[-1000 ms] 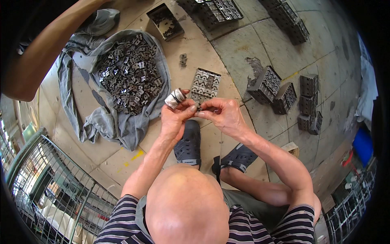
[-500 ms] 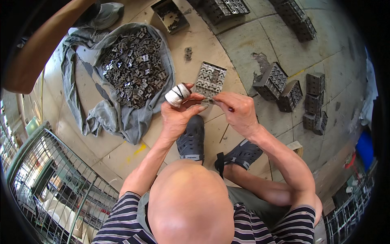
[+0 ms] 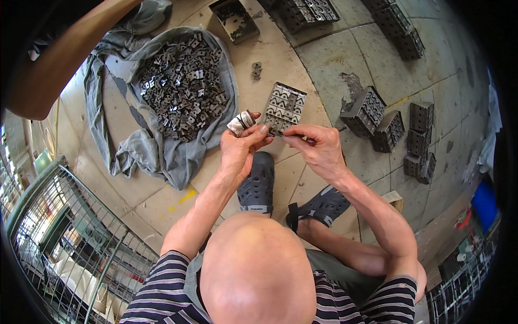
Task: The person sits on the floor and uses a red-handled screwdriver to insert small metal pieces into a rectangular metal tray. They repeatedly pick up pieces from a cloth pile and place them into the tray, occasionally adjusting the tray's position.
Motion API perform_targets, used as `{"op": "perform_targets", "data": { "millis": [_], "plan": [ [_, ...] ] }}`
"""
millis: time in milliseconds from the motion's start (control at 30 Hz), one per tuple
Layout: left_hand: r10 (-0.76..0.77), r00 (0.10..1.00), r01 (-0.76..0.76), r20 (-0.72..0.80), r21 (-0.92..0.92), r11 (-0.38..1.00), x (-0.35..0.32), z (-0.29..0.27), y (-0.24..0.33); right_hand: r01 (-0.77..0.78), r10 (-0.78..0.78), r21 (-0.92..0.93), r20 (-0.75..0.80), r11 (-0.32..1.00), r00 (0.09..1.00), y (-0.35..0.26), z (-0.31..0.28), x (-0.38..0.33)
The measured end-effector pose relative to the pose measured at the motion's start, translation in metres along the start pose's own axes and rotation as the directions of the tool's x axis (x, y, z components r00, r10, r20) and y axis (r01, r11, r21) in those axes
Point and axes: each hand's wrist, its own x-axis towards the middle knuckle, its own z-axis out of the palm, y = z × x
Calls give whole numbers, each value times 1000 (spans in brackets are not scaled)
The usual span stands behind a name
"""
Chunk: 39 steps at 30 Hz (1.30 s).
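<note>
My left hand (image 3: 241, 146) is closed around a small grey wrapped roll (image 3: 240, 122) that sticks out above the fingers. My right hand (image 3: 318, 148) pinches a thin dark metal piece (image 3: 293, 136) between thumb and fingers, and the two hands meet at that piece. Just beyond them a flat grid of packed metal parts (image 3: 284, 107) lies on the concrete floor. A heap of several loose metal parts (image 3: 181, 86) rests on a grey cloth (image 3: 135, 156) to the left.
Another person's forearm (image 3: 59, 59) reaches in at the upper left. Stacked blocks of metal parts (image 3: 372, 116) stand on the right, with more trays (image 3: 302, 11) at the top. A wire cage (image 3: 70, 237) is at the lower left. My dark sandals (image 3: 259, 181) are below the hands.
Both hands have stayed together in front of me; the view has shifted slightly, and the right hand now draws the thin piece a little to the right.
</note>
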Motion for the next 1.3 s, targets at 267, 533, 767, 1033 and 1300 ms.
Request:
{"op": "perform_targets", "data": {
  "millis": [267,533,767,1033,1300],
  "plan": [
    [95,995,-98,25,155,983,-6,3,-3,142,-144,-53,-33,988,989,7,14,6],
    [260,947,-319,188,469,824,-5,12,1,120,-127,-160,-36,980,991,13,19,3],
    [297,902,-426,314,534,730,22,15,1,104,-121,-206,-68,973,990,19,10,18],
    [573,767,-583,289,686,436,70,6,-5,-227,214,-31,-233,973,949,50,-8,77],
    [482,735,-657,477,679,329,88,30,0,-239,184,-196,-261,951,948,58,3,85]
  ]
}}
